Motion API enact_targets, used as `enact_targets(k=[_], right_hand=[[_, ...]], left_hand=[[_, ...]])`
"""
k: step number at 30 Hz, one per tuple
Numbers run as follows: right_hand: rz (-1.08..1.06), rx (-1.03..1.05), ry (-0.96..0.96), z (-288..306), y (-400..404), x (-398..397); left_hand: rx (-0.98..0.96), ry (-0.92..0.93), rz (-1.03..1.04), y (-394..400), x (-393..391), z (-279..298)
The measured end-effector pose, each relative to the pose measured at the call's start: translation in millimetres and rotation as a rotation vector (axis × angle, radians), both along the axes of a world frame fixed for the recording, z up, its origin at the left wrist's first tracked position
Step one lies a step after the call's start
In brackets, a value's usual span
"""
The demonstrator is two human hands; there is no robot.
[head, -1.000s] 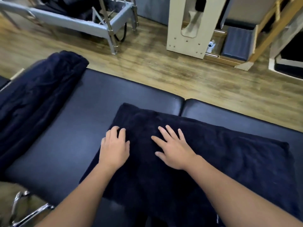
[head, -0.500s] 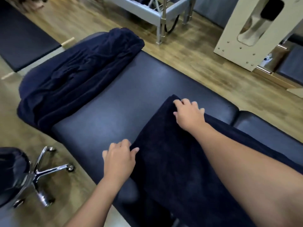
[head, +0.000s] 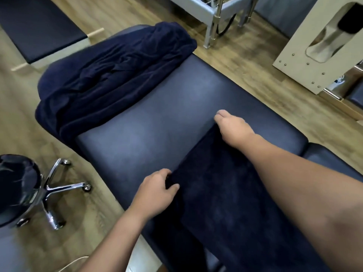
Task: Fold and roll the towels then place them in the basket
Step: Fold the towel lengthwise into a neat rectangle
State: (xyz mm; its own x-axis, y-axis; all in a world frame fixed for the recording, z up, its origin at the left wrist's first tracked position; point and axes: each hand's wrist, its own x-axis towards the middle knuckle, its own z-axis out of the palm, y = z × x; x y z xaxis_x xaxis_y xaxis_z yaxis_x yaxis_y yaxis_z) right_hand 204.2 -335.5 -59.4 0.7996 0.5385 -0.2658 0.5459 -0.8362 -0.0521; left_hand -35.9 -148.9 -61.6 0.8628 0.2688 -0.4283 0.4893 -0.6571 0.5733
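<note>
Wood-plank floor (head: 241,61), padded dark table (head: 176,107), chrome-based stool (head: 29,191) beside it.

Towel (head: 225,193) plain navy; towel pile (head: 117,75) navy; padded table (head: 157,118) dark blue; floor (head: 245,61) light wood-grain.

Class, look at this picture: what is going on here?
A person is working on a dark blue towel spread on a padded table. The left hand grips the near corner of the towel's end edge, and the right hand holds the far corner of the same edge, apparently ready to fold or roll it. A heap of more dark towels waits at the table's far end. A stool stands on the floor beside it. No basket is in view.
</note>
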Motion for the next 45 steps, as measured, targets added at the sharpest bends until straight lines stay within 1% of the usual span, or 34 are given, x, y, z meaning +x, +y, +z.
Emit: enact_targets(k=[3,6,9,11,15,17,20,23,26,29,34,38,43,44,45], right_hand=[[0.001,-0.023,0.07,7,1,1],[-0.011,-0.067,0.032,12,-10,4],[-0.056,0.001,-0.054,26,-32,-3],[-0.045,0.052,-0.111,35,-52,-6],[0.003,0.171,-0.201,51,-122,-19],[-0.009,0.208,-0.252,56,-162,-33],[-0.087,0.185,-0.302,61,-230,-63],[-0.17,0.148,-0.268,66,-293,-90],[-0.263,0.186,-0.226,74,-351,-119],[-0.315,0.231,-0.245,76,-395,-144],[-0.445,0.289,-0.258,73,-474,-182],[-0.522,0.308,-0.25,65,-523,-205],[-0.636,0.281,-0.16,37,-560,-231],[-0.683,0.263,-0.132,33,-563,-237],[-0.727,0.225,-0.107,29,-564,-242]], left_hand=[[-0.138,0.016,-0.024,-3,6,10],[-0.298,0.056,-0.073,-6,6,23],[-0.375,0.024,-0.169,-17,1,42],[-0.407,0.008,-0.211,-34,-3,51],[-0.437,0.0,-0.335,-99,-18,80],[-0.426,-0.006,-0.407,-136,-30,86],[-0.367,-0.036,-0.484,-194,-48,84],[-0.355,-0.041,-0.521,-249,-68,81],[-0.359,-0.034,-0.569,-306,-84,81],[-0.387,-0.025,-0.638,-352,-99,80],[-0.362,-0.034,-0.735,-429,-124,78],[-0.307,0.011,-0.797,-479,-134,74],[-0.275,0.123,-0.879,-516,-150,66],[-0.24,0.126,-0.912,-516,-151,60],[-0.193,0.085,-0.944,-513,-152,53]])
